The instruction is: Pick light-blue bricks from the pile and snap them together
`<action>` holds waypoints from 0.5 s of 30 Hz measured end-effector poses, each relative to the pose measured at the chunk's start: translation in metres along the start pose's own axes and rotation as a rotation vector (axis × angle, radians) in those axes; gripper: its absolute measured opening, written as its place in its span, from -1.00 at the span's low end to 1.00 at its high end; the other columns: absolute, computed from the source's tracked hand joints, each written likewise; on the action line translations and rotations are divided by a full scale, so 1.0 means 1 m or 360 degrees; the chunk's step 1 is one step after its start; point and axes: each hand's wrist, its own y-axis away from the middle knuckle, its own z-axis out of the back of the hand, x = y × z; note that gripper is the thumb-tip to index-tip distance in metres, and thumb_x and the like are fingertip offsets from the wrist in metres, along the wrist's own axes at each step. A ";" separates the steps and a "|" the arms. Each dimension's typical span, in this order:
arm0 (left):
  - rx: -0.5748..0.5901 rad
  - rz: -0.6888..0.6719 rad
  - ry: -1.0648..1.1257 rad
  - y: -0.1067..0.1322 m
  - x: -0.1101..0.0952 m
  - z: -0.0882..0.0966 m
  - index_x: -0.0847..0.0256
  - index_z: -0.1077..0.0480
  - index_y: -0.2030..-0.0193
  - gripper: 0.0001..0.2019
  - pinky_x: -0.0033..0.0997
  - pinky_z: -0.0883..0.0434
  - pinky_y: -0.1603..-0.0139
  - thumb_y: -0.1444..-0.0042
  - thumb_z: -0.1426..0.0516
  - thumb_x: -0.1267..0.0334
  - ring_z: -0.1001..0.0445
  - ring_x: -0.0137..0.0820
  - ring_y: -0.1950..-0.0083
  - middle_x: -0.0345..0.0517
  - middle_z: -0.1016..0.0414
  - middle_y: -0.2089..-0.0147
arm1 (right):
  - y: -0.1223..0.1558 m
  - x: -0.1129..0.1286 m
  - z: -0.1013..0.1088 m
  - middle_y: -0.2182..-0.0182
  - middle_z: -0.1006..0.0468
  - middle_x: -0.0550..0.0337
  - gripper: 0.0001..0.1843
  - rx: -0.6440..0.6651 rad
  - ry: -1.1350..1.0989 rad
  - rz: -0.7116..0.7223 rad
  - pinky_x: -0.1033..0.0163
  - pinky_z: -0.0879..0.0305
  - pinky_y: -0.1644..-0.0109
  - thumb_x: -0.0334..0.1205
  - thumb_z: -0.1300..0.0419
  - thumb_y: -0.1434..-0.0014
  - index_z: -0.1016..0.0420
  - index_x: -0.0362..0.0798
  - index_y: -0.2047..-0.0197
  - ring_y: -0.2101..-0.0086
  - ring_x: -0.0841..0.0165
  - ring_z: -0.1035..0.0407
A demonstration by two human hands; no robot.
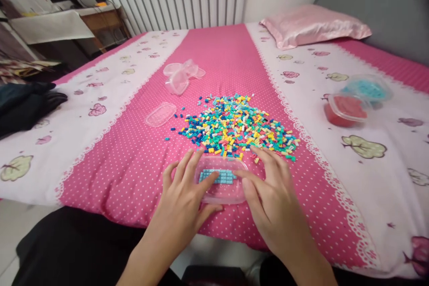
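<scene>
A small clear plastic tub lies on the pink dotted bedspread near the bed's front edge, with a short row of light blue bricks inside. My left hand rests on the tub's left side, fingers spread, index finger touching the blue bricks. My right hand lies flat on the tub's right side, fingers stretched out. Just beyond the tub spreads a pile of several small bricks in blue, teal, yellow, white and pink.
Clear lids and tubs and one flat lid lie further up the bed. At the right stand a tub of red bricks and a tub of blue ones. A pink pillow sits at the back; dark clothes at left.
</scene>
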 end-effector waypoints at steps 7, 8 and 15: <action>0.0070 -0.0005 0.0122 0.000 0.001 -0.005 -0.05 -0.48 -0.21 -0.58 0.40 -0.12 -0.41 -0.24 -0.33 0.05 -0.04 0.13 -0.57 0.10 -0.02 -0.60 | 0.000 0.003 -0.008 -0.33 -0.32 -0.16 -0.59 0.0166 0.0060 -0.0012 -0.37 -0.14 -0.41 -0.26 0.06 -0.47 -0.62 -0.07 0.20 -0.36 -0.05 -0.10; 0.0073 -0.0004 0.0121 0.000 0.001 -0.005 -0.05 -0.47 -0.22 -0.57 0.41 -0.12 -0.41 -0.24 -0.32 0.04 -0.04 0.12 -0.57 0.11 -0.01 -0.60 | 0.000 0.003 -0.008 -0.33 -0.32 -0.16 -0.59 0.0168 0.0059 -0.0012 -0.36 -0.14 -0.41 -0.26 0.06 -0.46 -0.62 -0.07 0.20 -0.36 -0.05 -0.10; 0.0130 -0.0012 0.0075 -0.005 -0.002 -0.002 -0.07 -0.40 -0.31 -0.43 0.42 -0.16 -0.40 -0.17 -0.38 0.14 -0.06 0.15 -0.57 0.12 -0.01 -0.61 | 0.000 0.000 -0.008 -0.30 -0.33 -0.19 -0.59 0.0155 0.0064 -0.0016 -0.34 -0.16 -0.42 -0.26 0.06 -0.46 -0.64 -0.10 0.09 -0.34 -0.03 -0.13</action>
